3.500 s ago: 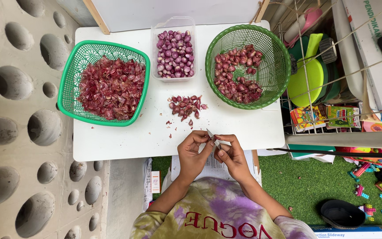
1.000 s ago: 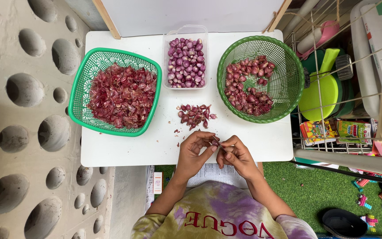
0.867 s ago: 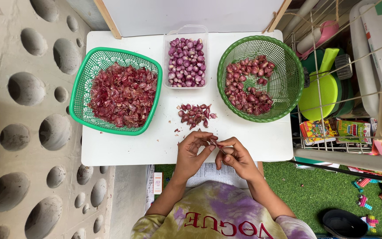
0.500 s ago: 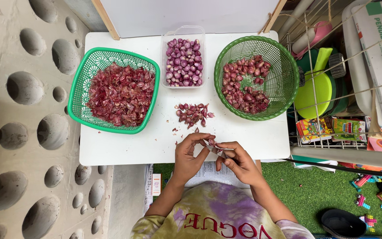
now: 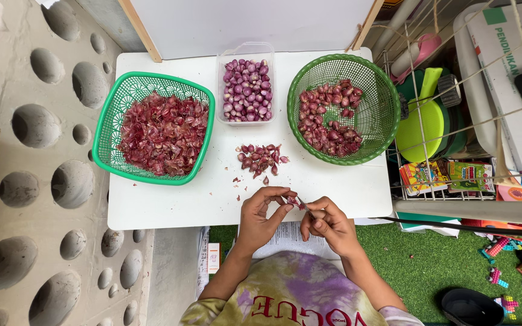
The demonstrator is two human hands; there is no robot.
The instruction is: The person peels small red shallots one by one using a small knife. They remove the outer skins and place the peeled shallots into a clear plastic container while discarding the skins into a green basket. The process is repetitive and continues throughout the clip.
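Shallot point(image 5: 293, 200) is pinched by left hand point(image 5: 262, 212); small knife point(image 5: 307, 209) is gripped by right hand point(image 5: 330, 222) just beside it.

— What's around the small white rectangular table point(image 5: 170, 199)?
— A grey concrete wall with round hollows point(image 5: 31, 181) on the left, green artificial grass flooring point(image 5: 430, 265) below, a white wire rack point(image 5: 454, 115) right.
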